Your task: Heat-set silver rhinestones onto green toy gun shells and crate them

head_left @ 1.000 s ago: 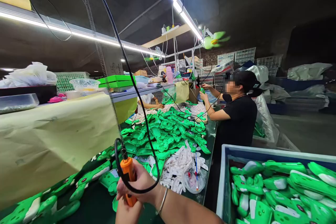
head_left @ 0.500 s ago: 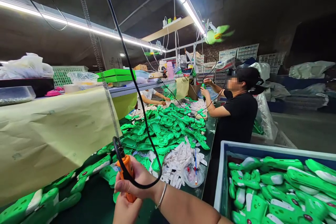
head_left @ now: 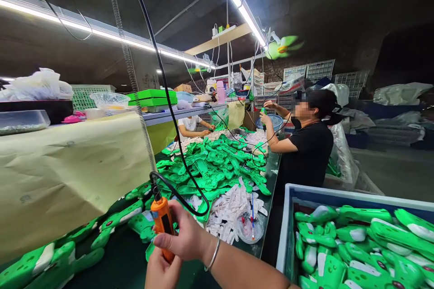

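My right hand (head_left: 186, 235), with a silver bangle at the wrist, is closed around an orange electric screwdriver (head_left: 162, 216). The tool is nearly upright, hanging from a coiled spring (head_left: 130, 67) with a black cable (head_left: 162, 63) looping off its top. Just below, my left hand (head_left: 163, 271) is closed near the tool's lower end; what its fingers hold, if anything, is hidden. Beyond my hands lies a heap of green plastic shells (head_left: 213, 162). Nearer on the right are a pile of white plastic pieces (head_left: 227, 210) and a clear bowl (head_left: 249, 230) with a brush in it.
A grey bin (head_left: 287, 230) of green-and-white toy parts stands at right. Finished-looking green crocodile-like pieces (head_left: 115, 221) lie at left under a paper-covered shelf (head_left: 68, 162). A co-worker (head_left: 305, 140) holds a green tool across the table; another person's arms (head_left: 195, 128) show farther back.
The cable loop has lifted off my right wrist and now hangs above the hand. More of the orange screwdriver's body shows, and my right hand has shifted slightly on it.
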A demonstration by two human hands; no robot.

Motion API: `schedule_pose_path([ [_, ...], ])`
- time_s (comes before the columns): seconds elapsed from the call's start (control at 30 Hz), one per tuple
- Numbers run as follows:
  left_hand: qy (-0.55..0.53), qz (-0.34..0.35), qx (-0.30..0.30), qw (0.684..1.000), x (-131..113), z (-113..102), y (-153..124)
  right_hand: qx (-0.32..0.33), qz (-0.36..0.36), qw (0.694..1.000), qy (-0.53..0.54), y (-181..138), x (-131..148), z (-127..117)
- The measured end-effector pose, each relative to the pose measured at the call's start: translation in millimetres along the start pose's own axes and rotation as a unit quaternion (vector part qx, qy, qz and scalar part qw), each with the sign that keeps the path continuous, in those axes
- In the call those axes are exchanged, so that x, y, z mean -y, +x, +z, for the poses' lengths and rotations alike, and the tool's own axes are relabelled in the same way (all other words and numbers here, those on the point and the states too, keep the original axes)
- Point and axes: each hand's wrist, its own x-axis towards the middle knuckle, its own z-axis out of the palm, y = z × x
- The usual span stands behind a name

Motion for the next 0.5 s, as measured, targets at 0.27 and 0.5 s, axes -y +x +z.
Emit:
schedule_pose_path([
  [0.27,-0.02,0.038,0.052,0.998,-1.3,6.2,-3.9,-0.052,0.005,0.999,-0.011,6.8,-15.2,12.7],
  [0.5,0.063,-0.003,0.091,0.994,-3.1,-31.9,-53.3,-0.134,-0.02,0.99,0.05,0.0,-33.8,3.2],
])
